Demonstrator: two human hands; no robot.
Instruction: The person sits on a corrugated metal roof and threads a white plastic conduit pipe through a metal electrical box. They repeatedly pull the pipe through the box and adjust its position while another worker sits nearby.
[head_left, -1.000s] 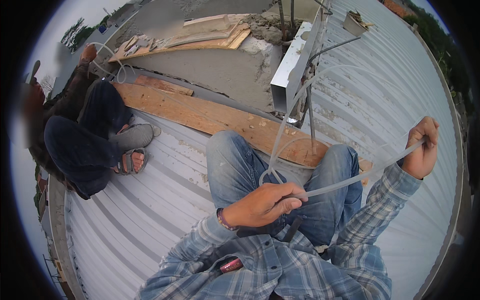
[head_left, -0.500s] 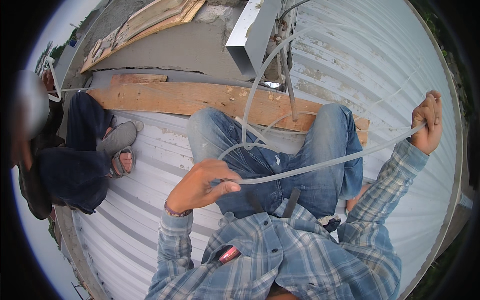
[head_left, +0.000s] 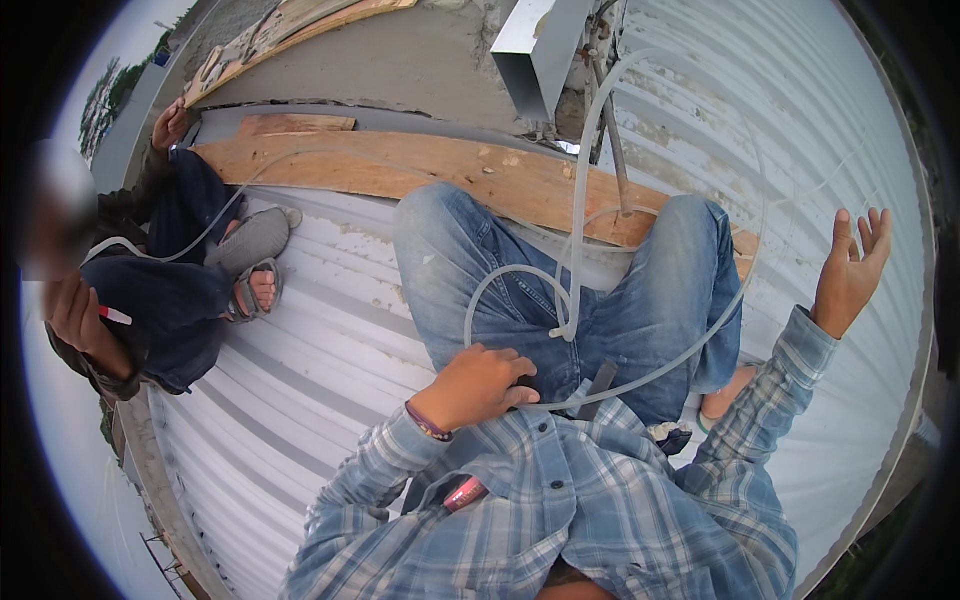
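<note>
A clear flexible hose loops over my lap and up past the metal tubing. My left hand is closed on the hose in front of my shirt, its fingers curled and palm down. My right hand is raised at the right, fingers spread, with nothing in it. One stretch of hose coils over my jeans, where a hose end shows between my thighs. At the left, a seated person's hand holds a small red and white item, with hose running beside that person's knees.
I sit on white corrugated roofing sheets. Ahead lies a long wooden plank, with a square metal tube and a thin rod above it. More boards lean at the upper left. The roof edge curves along the right.
My right hand has let go of the hose and opened. My left hand has moved right and closer to my body. The hose has sagged into a loop. The other person has lowered their hose.
</note>
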